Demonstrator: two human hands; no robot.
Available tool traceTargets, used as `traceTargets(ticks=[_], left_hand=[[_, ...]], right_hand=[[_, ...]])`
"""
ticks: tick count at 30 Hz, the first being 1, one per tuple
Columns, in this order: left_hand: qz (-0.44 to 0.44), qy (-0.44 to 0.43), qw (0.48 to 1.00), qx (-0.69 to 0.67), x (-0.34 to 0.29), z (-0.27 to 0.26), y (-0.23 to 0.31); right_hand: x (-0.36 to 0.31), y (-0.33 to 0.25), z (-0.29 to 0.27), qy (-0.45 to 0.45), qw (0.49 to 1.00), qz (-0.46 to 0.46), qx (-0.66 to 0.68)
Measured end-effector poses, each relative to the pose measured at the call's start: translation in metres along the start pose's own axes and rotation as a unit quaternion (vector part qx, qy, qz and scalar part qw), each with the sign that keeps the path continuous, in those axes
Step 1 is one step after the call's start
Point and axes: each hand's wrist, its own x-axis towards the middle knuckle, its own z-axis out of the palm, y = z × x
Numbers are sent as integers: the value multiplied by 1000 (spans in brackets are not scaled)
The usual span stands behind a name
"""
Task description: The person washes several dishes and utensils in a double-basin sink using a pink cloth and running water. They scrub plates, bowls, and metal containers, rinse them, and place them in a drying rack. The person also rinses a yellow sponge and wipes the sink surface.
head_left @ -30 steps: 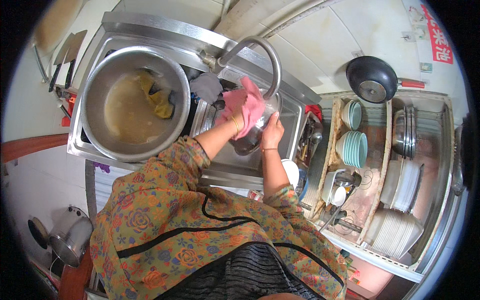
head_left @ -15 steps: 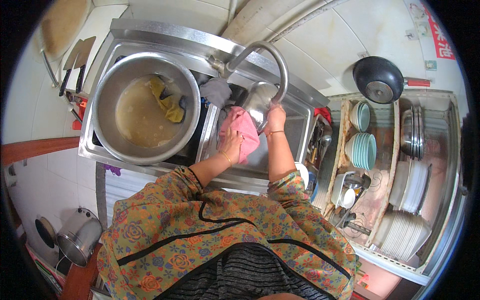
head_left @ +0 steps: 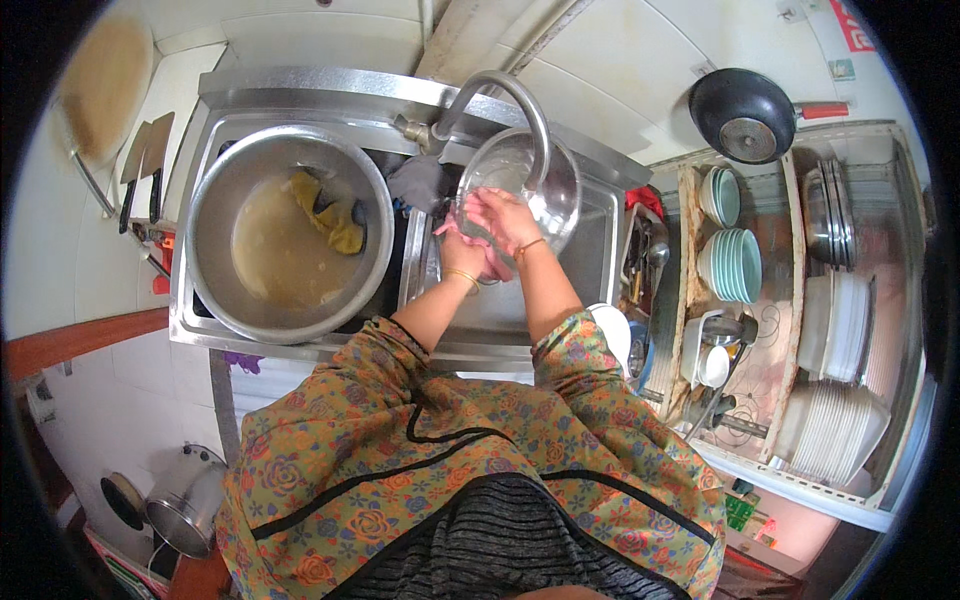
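Note:
A pink cloth (head_left: 494, 264) is bunched in my left hand (head_left: 464, 253), whose fingers are closed on it over the right-hand sink. Just above and to the right, my right hand (head_left: 506, 220) reaches across with its fingers stretched and apart, close to the cloth. Whether it touches the cloth I cannot tell. Behind my hands a shiny metal basin (head_left: 560, 190) rests tilted in the sink, its hollow side showing, under the curved faucet (head_left: 538, 125). My right hand covers part of its near rim.
To the left stands a large metal pot (head_left: 205, 270) of cloudy water with a yellow cloth (head_left: 345, 235) in it. A grey cloth (head_left: 418, 183) lies by the faucet base. Two cleavers (head_left: 155, 150) hang at left. A wok (head_left: 745, 115) hangs above the dish rack (head_left: 785, 300) at right.
The metal basin has turned from showing its outside to showing its inside. My right hand has left its edge and moved left toward the cloth, which is now bunched up in my left hand.

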Motion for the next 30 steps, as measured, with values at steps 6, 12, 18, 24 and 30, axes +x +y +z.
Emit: traceTargets(ticks=[6,12,18,24,30], left_hand=[[-325,-84,922,-194,0,2,-31],[-397,-75,863,-302,-7,-1,-13],[-406,-126,860,-282,1,1,-29],[-249,-11,967,-48,-8,31,-69],[-37,115,959,256,29,37,-87]], right_hand=[[21,-6,-26,152,970,-93,-167],[-73,-13,-44,253,684,-381,-568],[-107,15,-95,377,819,-270,-339],[-97,29,-89,364,840,-187,-357],[-141,-15,-65,299,821,-164,-458]])
